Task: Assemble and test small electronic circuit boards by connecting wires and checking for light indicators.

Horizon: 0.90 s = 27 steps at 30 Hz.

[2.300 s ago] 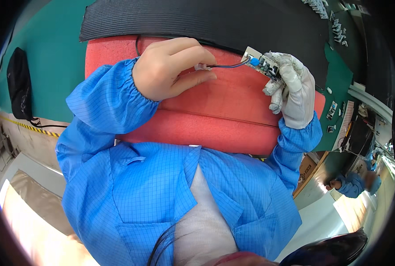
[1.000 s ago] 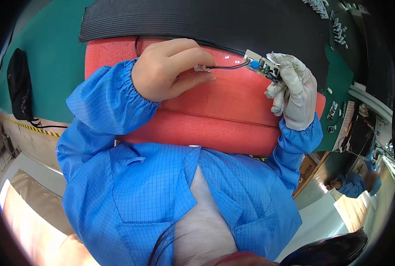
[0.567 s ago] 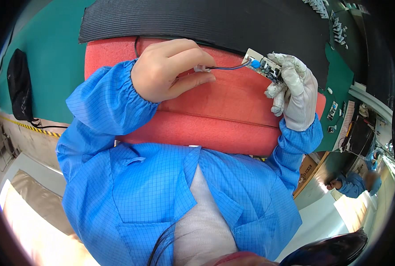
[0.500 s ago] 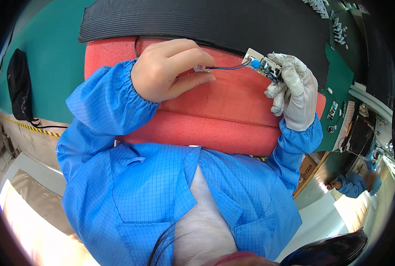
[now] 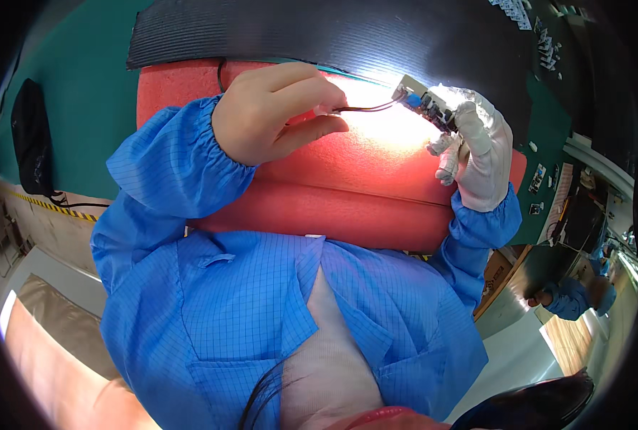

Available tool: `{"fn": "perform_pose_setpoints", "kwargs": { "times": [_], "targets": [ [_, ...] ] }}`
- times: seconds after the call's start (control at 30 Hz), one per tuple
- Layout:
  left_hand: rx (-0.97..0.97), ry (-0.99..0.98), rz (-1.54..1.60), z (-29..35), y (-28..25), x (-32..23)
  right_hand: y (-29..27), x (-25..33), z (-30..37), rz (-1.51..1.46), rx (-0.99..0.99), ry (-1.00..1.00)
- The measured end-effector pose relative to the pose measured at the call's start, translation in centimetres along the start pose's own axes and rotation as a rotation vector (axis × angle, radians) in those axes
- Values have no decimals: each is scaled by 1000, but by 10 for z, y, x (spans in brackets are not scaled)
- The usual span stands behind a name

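Note:
My bare left hand [image 5: 272, 111] pinches the end of a thin pair of wires [image 5: 372, 110] between thumb and fingers; that end is mostly hidden by the fingertips. The wires run rightward to a small circuit board [image 5: 426, 107] crowded with dark parts and a blue round one. My right hand [image 5: 485, 150], in a worn white glove with wrapped fingertips, grips the board's right end, holding it tilted. Both hands are over a red foam pad [image 5: 319, 215], and a strong glare washes out the pad between them.
A black ribbed sheet [image 5: 276, 32] lies beyond the foam on a green table [image 5: 82, 100]. A black pouch [image 5: 32, 140] with a cord is at the left. More small boards [image 5: 537, 179] lie at the right, where another person in blue [image 5: 573, 297] sits farther off.
A bright light has come on over the foam and board between my hands, while the surroundings look darker. Both hands hold nearly the same position.

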<state>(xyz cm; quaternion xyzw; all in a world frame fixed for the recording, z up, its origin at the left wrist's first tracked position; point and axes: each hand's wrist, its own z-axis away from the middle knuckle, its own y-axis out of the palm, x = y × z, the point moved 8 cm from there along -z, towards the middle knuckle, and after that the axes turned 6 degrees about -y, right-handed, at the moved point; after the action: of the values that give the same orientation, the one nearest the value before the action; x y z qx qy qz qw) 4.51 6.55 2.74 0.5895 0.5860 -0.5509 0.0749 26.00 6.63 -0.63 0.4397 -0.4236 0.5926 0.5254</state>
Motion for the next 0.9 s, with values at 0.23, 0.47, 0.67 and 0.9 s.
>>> {"fn": "perform_pose_setpoints", "kwargs": {
  "times": [0.23,0.47,0.67,0.9],
  "targets": [
    [0,16,-2,0,-3,-1,5,2,-2,4,67,-25],
    [-1,20,-13,-1,-2,-2,1,1,-1,31,54,-10],
    [4,17,-19,-2,0,-2,-1,-1,-2,0,27,-29],
    [12,15,-6,-2,-2,-2,1,-2,-2,-11,40,-10]
  ]
}}
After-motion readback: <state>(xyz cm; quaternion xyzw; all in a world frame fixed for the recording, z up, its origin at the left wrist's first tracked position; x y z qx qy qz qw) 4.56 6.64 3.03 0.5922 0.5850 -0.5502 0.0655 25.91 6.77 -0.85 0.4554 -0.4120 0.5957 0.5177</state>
